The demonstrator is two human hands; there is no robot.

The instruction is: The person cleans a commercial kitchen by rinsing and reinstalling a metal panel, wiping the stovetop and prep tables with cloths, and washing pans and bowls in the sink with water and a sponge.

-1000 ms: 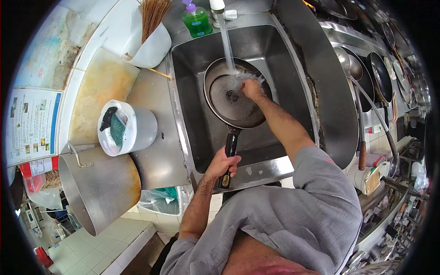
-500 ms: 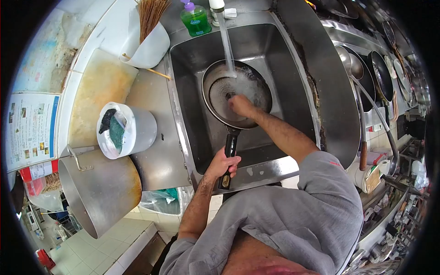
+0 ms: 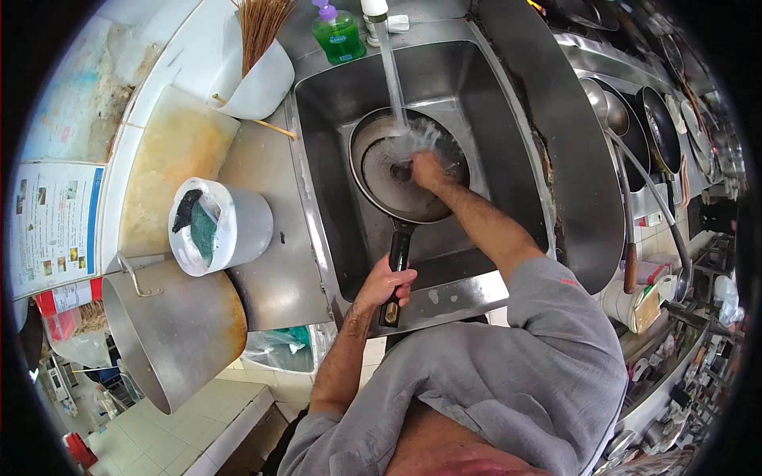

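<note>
A round dark frying pan [image 3: 381, 176] is held in the steel sink [image 3: 333, 190], its black handle [image 3: 399, 252] pointing toward me. My left hand [image 3: 386, 284] is wrapped round that handle near the sink's front edge. Over the right part of the pan's inside is my right hand [image 3: 429, 170], its fingers curled; whatever lies under them is too hidden to name. Water runs from the white-tipped tap [image 3: 375, 8] into the pan and splashes beside my right hand.
Green soap bottle [image 3: 339, 36] stands behind the sink. On the left are a white container [image 3: 266, 79] with a twig brush, a white bucket [image 3: 250, 226] with scouring pads and a large metal pot [image 3: 178, 325]. Pans and ladles [image 3: 656, 131] hang at the right.
My right hand has moved a little to the right and up inside the pan. The water splash has changed shape. My left hand keeps its hold on the handle.
</note>
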